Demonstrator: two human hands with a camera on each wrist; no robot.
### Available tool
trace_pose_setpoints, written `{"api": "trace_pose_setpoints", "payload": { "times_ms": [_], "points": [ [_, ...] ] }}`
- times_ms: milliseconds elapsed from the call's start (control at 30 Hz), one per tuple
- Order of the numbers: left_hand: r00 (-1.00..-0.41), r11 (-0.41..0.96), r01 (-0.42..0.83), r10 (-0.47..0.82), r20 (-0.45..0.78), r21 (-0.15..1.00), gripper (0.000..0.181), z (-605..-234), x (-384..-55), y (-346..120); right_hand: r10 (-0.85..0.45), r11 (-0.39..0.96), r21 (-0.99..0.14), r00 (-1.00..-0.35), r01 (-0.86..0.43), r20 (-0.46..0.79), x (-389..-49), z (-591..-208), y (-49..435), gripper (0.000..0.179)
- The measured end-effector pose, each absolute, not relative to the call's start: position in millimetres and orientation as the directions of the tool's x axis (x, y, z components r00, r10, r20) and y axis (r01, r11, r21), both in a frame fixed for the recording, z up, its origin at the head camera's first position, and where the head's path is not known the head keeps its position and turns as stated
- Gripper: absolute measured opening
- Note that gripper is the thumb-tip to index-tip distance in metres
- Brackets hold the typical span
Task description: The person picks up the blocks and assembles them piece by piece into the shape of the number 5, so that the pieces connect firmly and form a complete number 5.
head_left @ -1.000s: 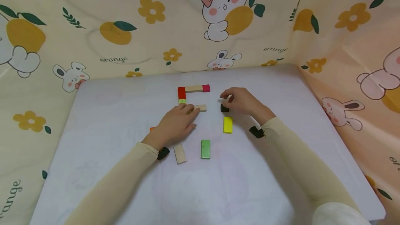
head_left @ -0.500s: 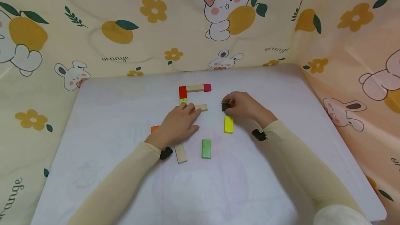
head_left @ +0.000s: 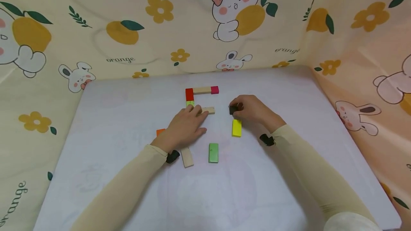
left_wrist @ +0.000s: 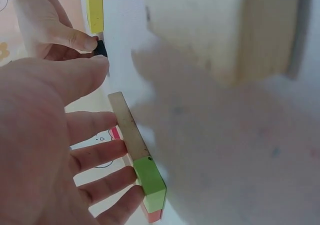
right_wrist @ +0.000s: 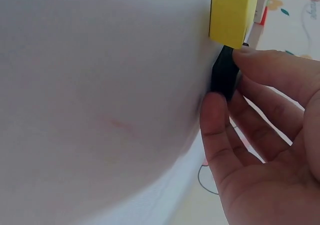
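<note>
My right hand [head_left: 257, 111] pinches a small black block [right_wrist: 225, 72] between thumb and fingers, low at the table. A yellow block [head_left: 236, 128] lies just nearer to me than it. My left hand [head_left: 183, 128] spreads over the blocks at centre left, its fingers fairly straight. In the left wrist view those fingertips touch a plain wooden block [left_wrist: 128, 127] and a lime green block [left_wrist: 149, 177] joined end to end. Behind the lime block comes a red block [head_left: 189, 94], then another plain wooden block [head_left: 202, 90] ending at a crimson block [head_left: 214, 90].
A green block [head_left: 213, 153] and a loose plain wooden block [head_left: 187, 157] lie on the near side of the white table [head_left: 208, 195]. Part of an orange block [head_left: 160, 132] shows beside the left wrist. Patterned cloth [head_left: 128, 6] stands behind and at the sides.
My right thumb and fingers have closed on the black block, which was more exposed before. My left hand keeps its place on the blocks. The head view has shifted slightly.
</note>
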State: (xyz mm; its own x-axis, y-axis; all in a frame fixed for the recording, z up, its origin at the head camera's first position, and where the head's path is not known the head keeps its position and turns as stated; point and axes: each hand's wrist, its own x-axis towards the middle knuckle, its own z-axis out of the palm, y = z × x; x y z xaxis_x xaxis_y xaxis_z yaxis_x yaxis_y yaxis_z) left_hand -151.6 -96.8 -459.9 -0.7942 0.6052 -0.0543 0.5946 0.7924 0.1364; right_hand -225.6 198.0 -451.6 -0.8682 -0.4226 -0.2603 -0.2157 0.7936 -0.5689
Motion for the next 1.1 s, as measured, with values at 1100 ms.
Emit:
{"api": "trace_pose_setpoints", "payload": {
  "times_ms": [1100],
  "points": [
    [-0.789,0.793,0.595,0.607,-0.094,0.133,0.060,-449.0,-155.6,-93.1,-0.542,0.727,-0.589,-0.821,-0.353,-0.178,-230.9,-430.2,160.9,0.033]
  ]
}}
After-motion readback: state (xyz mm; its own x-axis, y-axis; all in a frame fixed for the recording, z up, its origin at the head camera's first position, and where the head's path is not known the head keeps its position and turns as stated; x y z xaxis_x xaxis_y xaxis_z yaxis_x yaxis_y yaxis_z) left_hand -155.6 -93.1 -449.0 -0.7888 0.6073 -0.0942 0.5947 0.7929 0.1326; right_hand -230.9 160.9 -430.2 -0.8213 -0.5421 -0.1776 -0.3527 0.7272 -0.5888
